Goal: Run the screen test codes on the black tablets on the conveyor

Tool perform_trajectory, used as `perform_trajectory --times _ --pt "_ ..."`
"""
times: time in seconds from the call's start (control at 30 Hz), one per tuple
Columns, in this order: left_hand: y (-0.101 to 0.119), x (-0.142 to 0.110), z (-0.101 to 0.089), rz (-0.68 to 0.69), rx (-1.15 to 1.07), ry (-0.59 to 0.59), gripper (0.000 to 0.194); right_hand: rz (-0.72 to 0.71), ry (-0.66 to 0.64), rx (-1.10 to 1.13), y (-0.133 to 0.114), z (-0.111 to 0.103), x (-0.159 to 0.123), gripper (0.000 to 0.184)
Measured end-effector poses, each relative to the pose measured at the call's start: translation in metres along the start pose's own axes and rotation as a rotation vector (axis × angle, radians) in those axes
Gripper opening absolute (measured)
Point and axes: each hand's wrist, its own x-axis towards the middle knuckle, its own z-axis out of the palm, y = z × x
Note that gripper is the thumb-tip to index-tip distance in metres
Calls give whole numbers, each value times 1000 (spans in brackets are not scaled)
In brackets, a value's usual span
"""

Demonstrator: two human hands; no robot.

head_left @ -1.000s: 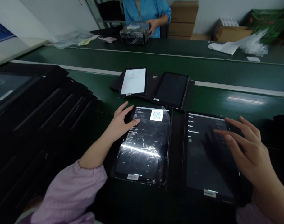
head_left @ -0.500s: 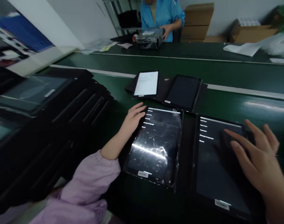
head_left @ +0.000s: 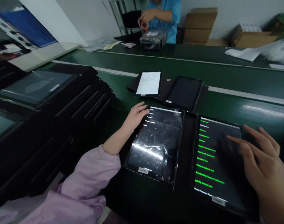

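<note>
Two black tablets lie side by side before me on a dark mat. The left tablet [head_left: 156,144], wrapped in crinkled clear film, shows a short white menu. My left hand [head_left: 135,116] rests at its top-left corner, fingers stretched out and touching the screen edge. The right tablet [head_left: 214,160] shows a list of green text lines. My right hand [head_left: 260,155] hovers over its right side, fingers spread, the index finger pointing at the screen.
Two more tablets lie further back, one with a white screen [head_left: 148,83], one dark [head_left: 184,92]. A stack of black tablets and cases [head_left: 46,121] fills the left. Across the green belt [head_left: 226,74], another person in blue [head_left: 164,14] handles a wrapped package [head_left: 153,39]. Cardboard boxes [head_left: 200,23] stand behind.
The right tablet's screen switched from a short white menu to a long green list. The left tablet's QR page became a short menu. The view swung left; the person opposite lifted both hands.
</note>
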Motion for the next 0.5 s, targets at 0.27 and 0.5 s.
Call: perform_trajectory --times 0.27,0.5 --pt "-6 -1 -10 12 -144 -76 41 -120 -93 18 -2 2 -5 42" --pt "-7 -3 -26 13 -32 -242 54 -197 -57 31 12 6 -8 35"
